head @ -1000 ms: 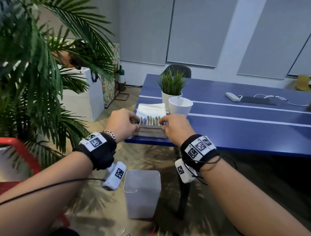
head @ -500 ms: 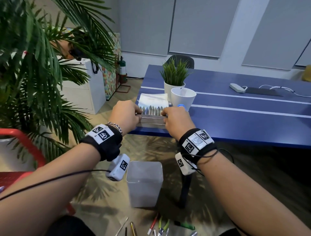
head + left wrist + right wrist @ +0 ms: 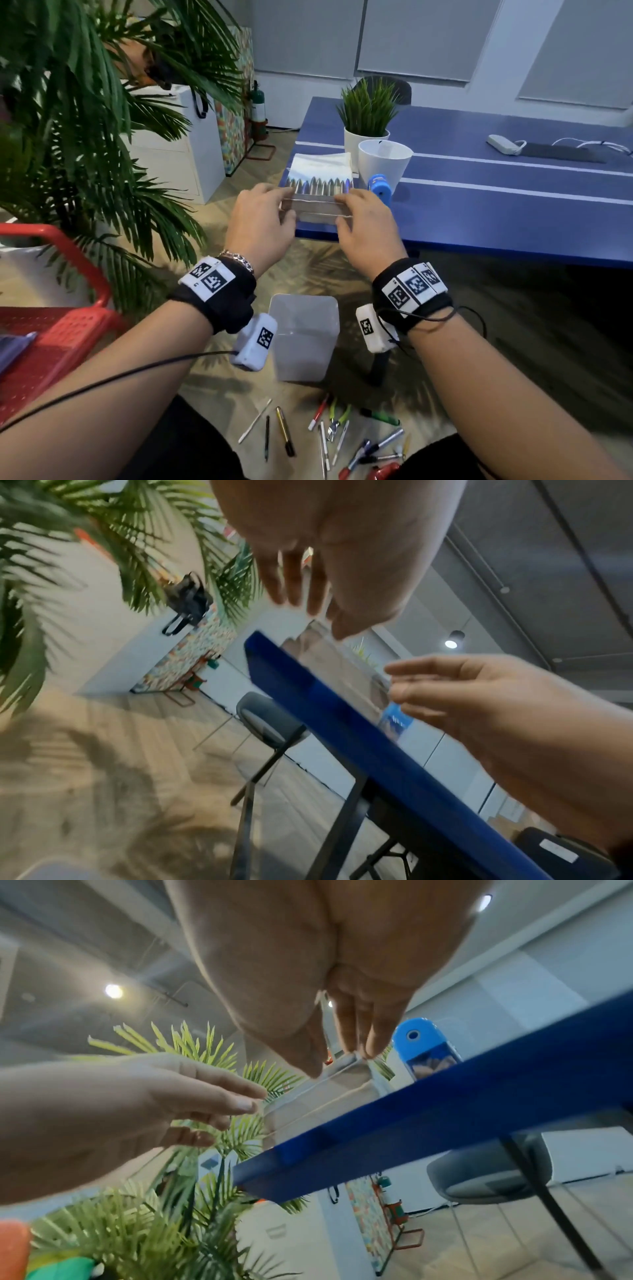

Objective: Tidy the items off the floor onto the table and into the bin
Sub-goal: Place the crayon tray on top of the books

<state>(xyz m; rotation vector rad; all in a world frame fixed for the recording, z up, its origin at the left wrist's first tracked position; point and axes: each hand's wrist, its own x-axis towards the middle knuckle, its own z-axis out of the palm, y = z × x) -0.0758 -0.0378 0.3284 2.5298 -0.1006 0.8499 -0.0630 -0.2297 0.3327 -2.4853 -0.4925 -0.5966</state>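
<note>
no words, brand names or numbers can be read in any view. the only markings are black-and-white square fiducial codes on the left wristband (image 3: 208,280), the right wristband (image 3: 414,286) and the white wrist camera housings (image 3: 255,341). a white label (image 3: 559,850) on a dark case is too blurred to read.

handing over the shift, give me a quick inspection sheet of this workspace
Surface: blue table, crayon case at its near edge.
Job's things: pens and markers on the floor; translucent bin beside them.
Clutter: white cup, blue sharpener, napkin, small potted plant.
Hands: left hand and right hand at the case's ends, fingers extended.
Cables: white cable on the table's far side.
Surroundings: palm, red cart.
</note>
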